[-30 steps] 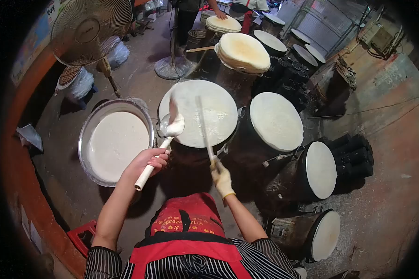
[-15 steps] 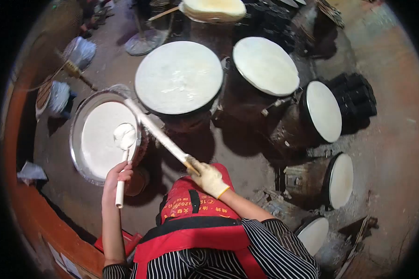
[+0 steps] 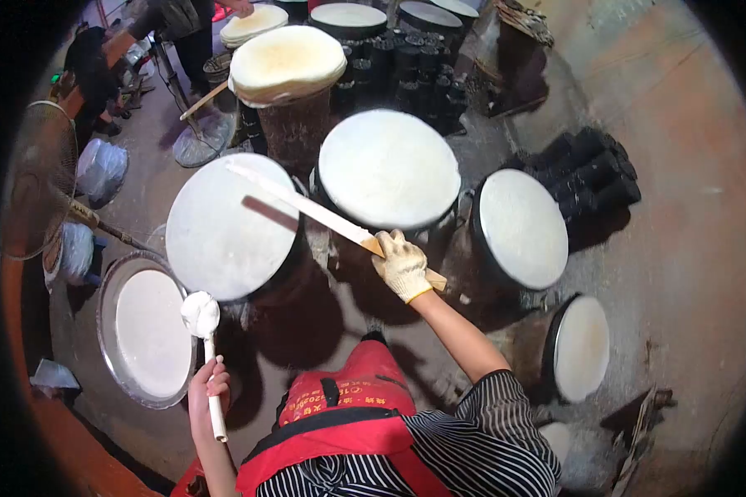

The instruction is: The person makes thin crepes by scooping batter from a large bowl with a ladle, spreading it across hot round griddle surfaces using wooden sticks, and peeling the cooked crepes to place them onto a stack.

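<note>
My bare left hand point(image 3: 210, 389) is closed around the pale handle of a ladle point(image 3: 200, 314). White batter fills the ladle's bowl, which hangs by the right rim of a metal basin point(image 3: 110, 360) holding white batter point(image 3: 151, 331). In a cotton work glove, my right hand point(image 3: 404, 263) grips a long wooden spreading stick point(image 3: 298, 200), its far part coated white. The stick stretches over a round griddle point(image 3: 232, 228) with a white surface and casts a shadow on it. Whether the stick touches the griddle I cannot tell.
More white-topped round griddles point(image 3: 389, 168) curve away to the right, one point(image 3: 522, 228) beside black cylinders point(image 3: 588, 178). A stack of flat round sheets point(image 3: 286, 62) stands ahead. Left are a large fan point(image 3: 37, 178) and plastic-wrapped bundles point(image 3: 101, 170). Another person's hand point(image 3: 240, 7) shows at the top.
My view has moved toward the griddles. The ladle has gone from above the batter to the basin's right edge. The stick has swung from the basin's rim to over the nearest griddle.
</note>
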Demonstrator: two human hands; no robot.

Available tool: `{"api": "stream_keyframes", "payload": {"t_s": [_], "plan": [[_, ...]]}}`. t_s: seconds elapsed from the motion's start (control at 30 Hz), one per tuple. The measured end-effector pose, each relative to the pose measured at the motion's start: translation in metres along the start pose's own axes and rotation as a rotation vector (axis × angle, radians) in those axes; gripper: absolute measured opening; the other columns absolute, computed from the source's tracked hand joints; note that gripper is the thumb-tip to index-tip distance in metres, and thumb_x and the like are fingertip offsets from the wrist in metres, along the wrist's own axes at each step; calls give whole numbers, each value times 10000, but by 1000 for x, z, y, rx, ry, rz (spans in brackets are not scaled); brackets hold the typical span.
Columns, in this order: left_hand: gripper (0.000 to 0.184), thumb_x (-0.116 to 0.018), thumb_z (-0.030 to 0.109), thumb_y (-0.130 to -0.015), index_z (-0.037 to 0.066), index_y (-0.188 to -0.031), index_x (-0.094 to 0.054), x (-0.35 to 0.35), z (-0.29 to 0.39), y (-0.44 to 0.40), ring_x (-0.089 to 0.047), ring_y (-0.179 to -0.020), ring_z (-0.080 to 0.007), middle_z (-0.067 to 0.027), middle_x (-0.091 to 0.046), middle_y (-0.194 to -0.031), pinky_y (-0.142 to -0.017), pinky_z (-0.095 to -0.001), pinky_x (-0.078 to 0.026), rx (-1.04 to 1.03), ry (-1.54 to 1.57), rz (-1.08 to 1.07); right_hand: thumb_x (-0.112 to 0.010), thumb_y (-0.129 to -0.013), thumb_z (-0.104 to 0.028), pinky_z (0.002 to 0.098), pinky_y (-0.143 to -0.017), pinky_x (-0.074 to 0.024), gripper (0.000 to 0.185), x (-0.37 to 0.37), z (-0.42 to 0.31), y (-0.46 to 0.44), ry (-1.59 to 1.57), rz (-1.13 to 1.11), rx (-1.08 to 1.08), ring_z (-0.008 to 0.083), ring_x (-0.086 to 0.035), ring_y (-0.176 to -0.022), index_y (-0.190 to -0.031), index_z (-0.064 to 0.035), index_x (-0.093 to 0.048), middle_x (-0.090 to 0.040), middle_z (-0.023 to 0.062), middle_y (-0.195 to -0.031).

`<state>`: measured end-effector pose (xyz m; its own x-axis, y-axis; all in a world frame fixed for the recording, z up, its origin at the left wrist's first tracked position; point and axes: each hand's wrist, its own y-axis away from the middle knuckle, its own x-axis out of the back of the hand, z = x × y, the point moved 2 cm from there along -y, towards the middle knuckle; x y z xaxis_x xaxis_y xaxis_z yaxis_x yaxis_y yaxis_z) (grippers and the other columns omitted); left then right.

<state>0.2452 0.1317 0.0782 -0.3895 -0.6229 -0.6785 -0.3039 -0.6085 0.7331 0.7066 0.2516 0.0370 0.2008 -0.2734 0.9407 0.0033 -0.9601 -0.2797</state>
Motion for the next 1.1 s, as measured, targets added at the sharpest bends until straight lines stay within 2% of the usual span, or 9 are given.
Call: {"api": "stream_keyframes", "payload": {"t_s": [0.07,0.2,0.4,0.5,0.53,0.63,0.7,0.83,1.1], "plan": [[174,-404,130,-1029,-34,-1054,-457,-37,-39,-13,-343,-495,-68,-44,-426,-758,-356,-194,-317,-51,59,20,-727,-737,-295,414,-617,-538,415,-8,46,-33,11,6,88,328,-639,-701,-1062,-140,-520,-550,136,-1011],[214,-415,115,-1024,-70,-1121,-454,-106,-102,-28,-368,-512,-73,-48,-425,-760,-376,-195,-335,28,230,-126,-770,-679,-293,347,-522,-542,522,-20,99,-68,60,22,284,224,-632,-672,-1118,-152,-526,-549,102,-1000],[210,-442,105,-1012,-74,-1122,-458,-182,-168,-48,-376,-518,-65,-44,-433,-754,-368,-188,-340,-99,256,-17,-679,-736,-222,377,-616,-549,254,-29,131,-105,-71,-62,393,243,-649,-707,-930,-112,-556,-574,86,-982],[203,-453,96,-1004,-70,-1122,-459,-200,-182,-61,-376,-520,-58,-39,-434,-754,-363,-177,-343,-98,260,-32,-660,-746,-225,397,-630,-543,212,-9,137,-128,-85,-87,374,238,-650,-732,-899,-117,-561,-567,70,-937],[204,-451,98,-1005,-69,-1121,-459,-206,-184,-66,-375,-519,-58,-38,-433,-754,-360,-177,-343,-110,233,-19,-661,-744,-230,393,-613,-539,191,3,138,-136,-41,103,440,231,-645,-721,-868,-117,-568,-569,66,-904],[202,-444,103,-1008,-67,-1118,-460,-211,-187,-78,-372,-516,-62,-43,-431,-754,-352,-176,-339,-143,203,-16,-653,-727,-227,374,-581,-526,195,51,140,-177,-1,161,440,228,-638,-717,-859,-108,-574,-568,76,-890],[200,-443,103,-1009,-62,-1121,-462,-214,-187,-86,-371,-515,-70,-49,-431,-756,-354,-176,-339,-124,167,-58,-649,-656,-222,409,-657,-501,259,77,144,-205,-36,179,404,247,-615,-754,-880,-119,-568,-568,64,-914],[197,-450,94,-1007,-56,-1133,-463,-228,-189,-93,-367,-520,-72,-53,-434,-760,-361,-179,-327,-176,99,-72,-655,-722,-253,388,-761,-526,248,115,144,-261,36,33,391,253,-660,-851,-906,-88,-635,-617,88,-948],[190,-465,73,-999,-53,-1141,-473,-236,-184,-100,-373,-528,-61,-51,-448,-772,-370,-168,-310,-269,-35,-69,-621,-715,-183,421,-717,-552,144,136,141,-328,36,-20,394,317,-684,-770,-759,-91,-723,-686,131,-846]]}}
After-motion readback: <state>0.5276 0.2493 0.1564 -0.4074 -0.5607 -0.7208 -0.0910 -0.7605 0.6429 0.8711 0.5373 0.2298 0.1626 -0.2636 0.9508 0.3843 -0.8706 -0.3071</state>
